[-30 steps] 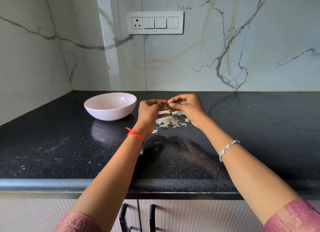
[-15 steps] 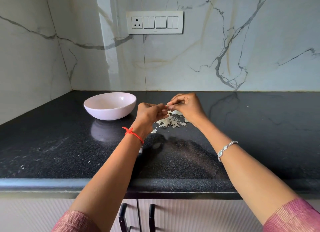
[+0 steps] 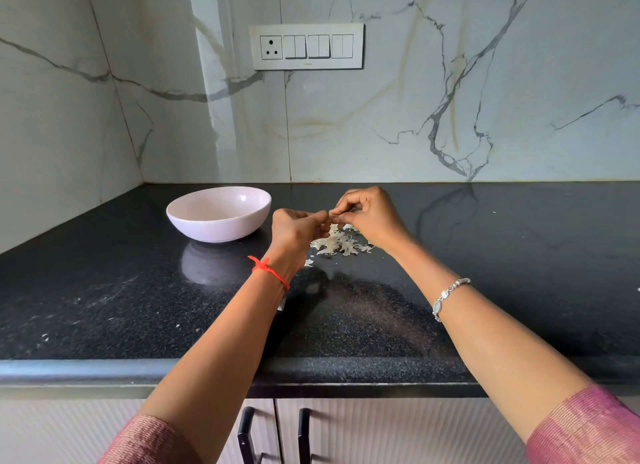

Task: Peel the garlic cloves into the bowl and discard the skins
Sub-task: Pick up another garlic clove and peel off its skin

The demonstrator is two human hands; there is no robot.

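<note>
One head-worn camera is used, directed forward and down over the speckled black stone countertop (image 3: 104, 308) toward the veined white marble wall (image 3: 381, 124), from close by.

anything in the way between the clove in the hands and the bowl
Nothing visible. The clove is pinched between the left hand and right hand; the bowl sits open to their left, only bare countertop between. The skins lie under the hands.
</note>
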